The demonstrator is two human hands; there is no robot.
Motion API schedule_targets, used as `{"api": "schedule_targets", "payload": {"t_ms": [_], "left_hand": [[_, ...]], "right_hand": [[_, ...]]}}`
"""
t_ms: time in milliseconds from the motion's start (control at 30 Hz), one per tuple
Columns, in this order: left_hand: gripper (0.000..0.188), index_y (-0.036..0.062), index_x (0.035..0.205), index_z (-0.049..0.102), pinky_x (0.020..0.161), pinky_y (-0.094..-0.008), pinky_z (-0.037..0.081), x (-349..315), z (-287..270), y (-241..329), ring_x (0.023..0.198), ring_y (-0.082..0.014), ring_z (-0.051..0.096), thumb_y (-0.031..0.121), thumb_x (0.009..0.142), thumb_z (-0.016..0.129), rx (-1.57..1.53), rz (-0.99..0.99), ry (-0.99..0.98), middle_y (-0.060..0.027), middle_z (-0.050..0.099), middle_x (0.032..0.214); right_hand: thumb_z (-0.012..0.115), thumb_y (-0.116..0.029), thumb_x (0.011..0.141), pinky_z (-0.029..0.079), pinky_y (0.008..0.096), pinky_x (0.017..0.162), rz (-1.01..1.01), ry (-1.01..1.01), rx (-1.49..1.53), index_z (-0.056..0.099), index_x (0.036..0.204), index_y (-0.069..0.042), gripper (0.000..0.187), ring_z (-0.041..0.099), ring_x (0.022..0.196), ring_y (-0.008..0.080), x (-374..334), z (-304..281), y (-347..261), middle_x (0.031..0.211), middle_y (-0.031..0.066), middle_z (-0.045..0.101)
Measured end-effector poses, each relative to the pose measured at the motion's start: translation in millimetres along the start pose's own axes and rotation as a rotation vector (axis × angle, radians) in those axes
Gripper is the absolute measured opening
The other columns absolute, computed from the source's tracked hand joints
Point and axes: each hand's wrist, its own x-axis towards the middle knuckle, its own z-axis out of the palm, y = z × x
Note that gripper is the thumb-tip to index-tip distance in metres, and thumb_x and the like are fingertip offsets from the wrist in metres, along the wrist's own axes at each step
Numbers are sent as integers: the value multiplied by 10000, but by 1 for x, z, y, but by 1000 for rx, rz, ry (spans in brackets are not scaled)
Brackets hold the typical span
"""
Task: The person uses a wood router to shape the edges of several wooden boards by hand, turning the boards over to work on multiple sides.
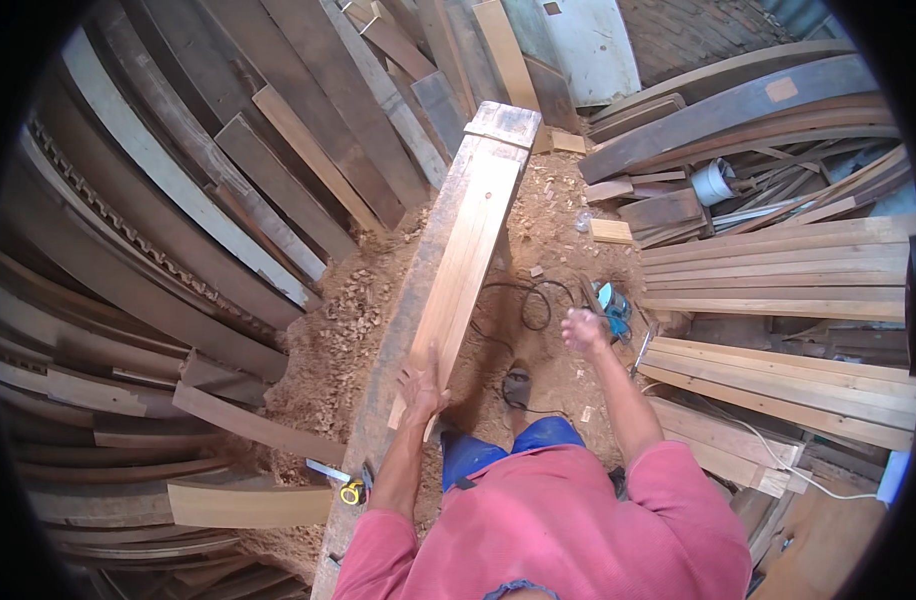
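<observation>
A pale, freshly surfaced wooden plank (456, 265) lies lengthwise on a narrow, worn wooden bench (403, 310). My left hand (421, 388) rests on the plank's near end, its fingers spread. A block (503, 125) lies across the bench at the plank's far end. My right hand (585, 332) is raised off to the right of the bench, apart from the plank. Its fingers are curled in, and nothing shows in them. Beyond it on the floor sits a teal power tool (615, 302) beside a dark looped cable (536, 305).
A yellow and black tape measure (353, 492) lies by the bench's near left edge. Boards (168, 190) lean along the left side. Stacked planks (778, 275) and a white container (713, 182) stand on the right. Wood shavings (343, 310) cover the floor around my sandal (517, 385).
</observation>
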Motion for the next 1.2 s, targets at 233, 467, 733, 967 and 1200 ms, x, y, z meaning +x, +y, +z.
{"api": "schedule_targets", "payload": {"t_ms": [233, 467, 733, 967, 1200], "left_hand": [[1247, 383, 1638, 138, 1068, -620, 336, 28, -6, 10, 1256, -562, 398, 303, 638, 879, -33, 120, 42, -390, 328, 1434], [1198, 400, 1633, 150, 1070, -628, 350, 64, -24, 26, 1300, -568, 381, 345, 687, 882, 6, 180, -40, -405, 293, 1470], [1273, 337, 1642, -50, 1145, -681, 232, 77, -13, 7, 1449, -627, 168, 396, 742, 849, 2, 204, -65, -471, 65, 1566], [1305, 321, 1630, -120, 1163, -689, 183, 77, -11, 8, 1461, -645, 111, 397, 749, 839, 22, 222, -121, -496, -13, 1560], [1263, 240, 1645, -46, 1177, -681, 171, 63, -35, 21, 1461, -648, 103, 395, 746, 828, 95, 202, -116, -477, 9, 1574]], "right_hand": [[603, -323, 984, 453, 304, 470, 102, -91, -355, 665, 857, -79, 282, 555, 546, 119, -50, 49, 102, 702, -1, 622], [600, -354, 939, 473, 400, 560, -102, -93, -567, 644, 627, -40, 444, 607, 567, 207, -74, 42, 133, 615, 85, 633], [613, -341, 960, 437, 349, 495, -277, 194, -684, 656, 852, -43, 320, 567, 563, 165, -86, 16, 149, 683, 57, 620], [615, -314, 976, 444, 297, 464, 143, 169, -293, 681, 990, -47, 275, 586, 611, 138, -119, 8, 177, 786, 48, 658], [644, -251, 955, 468, 308, 466, 192, 260, -156, 694, 1101, -31, 269, 602, 643, 135, -101, -36, 173, 865, 50, 674]]}}
